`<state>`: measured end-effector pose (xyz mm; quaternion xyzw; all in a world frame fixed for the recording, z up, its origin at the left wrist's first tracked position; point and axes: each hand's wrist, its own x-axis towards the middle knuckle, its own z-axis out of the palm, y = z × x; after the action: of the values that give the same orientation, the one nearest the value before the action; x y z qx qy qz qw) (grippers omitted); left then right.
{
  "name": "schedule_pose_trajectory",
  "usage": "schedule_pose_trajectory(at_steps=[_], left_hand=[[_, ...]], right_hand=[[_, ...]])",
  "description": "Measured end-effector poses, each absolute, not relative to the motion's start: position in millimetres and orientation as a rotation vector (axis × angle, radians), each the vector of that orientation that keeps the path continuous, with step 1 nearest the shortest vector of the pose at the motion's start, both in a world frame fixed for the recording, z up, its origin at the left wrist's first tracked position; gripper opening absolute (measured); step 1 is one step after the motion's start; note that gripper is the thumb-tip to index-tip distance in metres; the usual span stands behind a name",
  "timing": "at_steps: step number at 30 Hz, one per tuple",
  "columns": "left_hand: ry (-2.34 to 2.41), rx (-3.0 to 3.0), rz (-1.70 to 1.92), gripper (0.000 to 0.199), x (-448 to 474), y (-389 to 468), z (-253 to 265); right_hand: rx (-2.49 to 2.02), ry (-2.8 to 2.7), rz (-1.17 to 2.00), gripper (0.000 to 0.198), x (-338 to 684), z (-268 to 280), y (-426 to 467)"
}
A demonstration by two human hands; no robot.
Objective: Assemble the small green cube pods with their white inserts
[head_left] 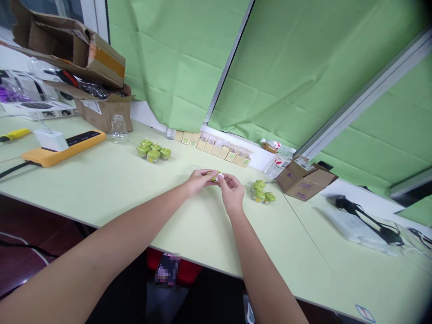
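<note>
Over the middle of the table, my left hand point(200, 180) and my right hand point(232, 188) meet with their fingers closed around a small green-and-white piece point(218, 176). Fingers cover most of it, so its full shape is hidden. Just behind my left hand lies a faint clear plastic cup or lid point(193, 169), partly covered by the hand. To the left stands a group of several green candles in clear cups point(153, 155), with short wicks on top. A second group of green candles point(259, 195) stands to the right of my right hand.
Small kraft boxes point(219, 149) line the back wall. An orange power strip point(84, 143) with a white plug, a clear jar point(118, 130) and cardboard boxes point(104, 110) occupy the left. Plastic bottles point(278, 166), a carton point(303, 180) and black cables point(364, 216) sit right.
</note>
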<state>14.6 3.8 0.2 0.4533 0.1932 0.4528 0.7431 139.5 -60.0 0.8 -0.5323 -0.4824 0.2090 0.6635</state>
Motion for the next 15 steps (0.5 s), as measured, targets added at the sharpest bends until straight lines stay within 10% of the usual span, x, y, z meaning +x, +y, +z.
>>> schedule_pose_trajectory(at_steps=[15], left_hand=[[0.386,1.045,0.927,0.038,13.3,7.4,-4.1]], right_hand=[[-1.252,-1.117,0.450,0.039,140.1,0.8,-61.6]])
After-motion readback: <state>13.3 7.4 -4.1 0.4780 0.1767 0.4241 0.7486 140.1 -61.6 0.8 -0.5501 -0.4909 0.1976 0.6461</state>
